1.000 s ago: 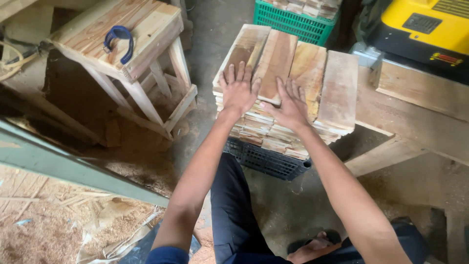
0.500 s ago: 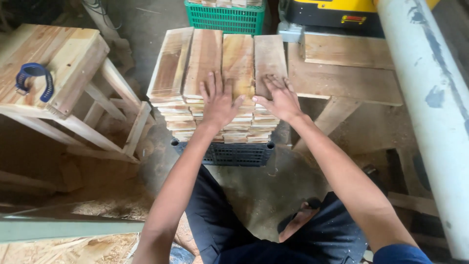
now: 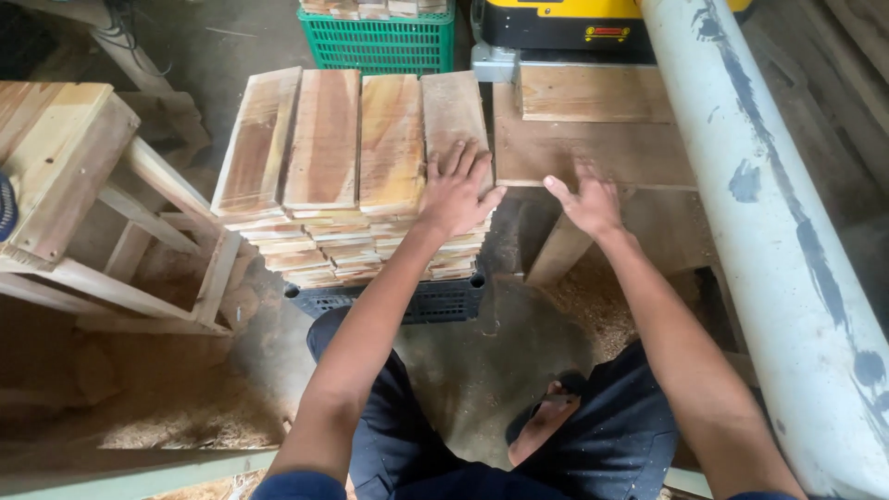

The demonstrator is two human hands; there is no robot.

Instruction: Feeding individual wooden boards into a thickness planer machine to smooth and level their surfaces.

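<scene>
a: stacked boards (image 3: 352, 176) sit in the upper middle of the frame, four rows side by side on a dark crate (image 3: 407, 301). your left hand (image 3: 456, 190) lies flat on the rightmost top board, fingers spread wide, gripping nothing.

b: and your right hand (image 3: 588, 199)?

a: it hovers open at the right of centre, fingers splayed, near the edge of the wooden bench (image 3: 593, 148), holding nothing.

b: which step, you think?

a: squaring or picking from the pile, i judge. next you'd need both hands to close on a board's edges.
</scene>
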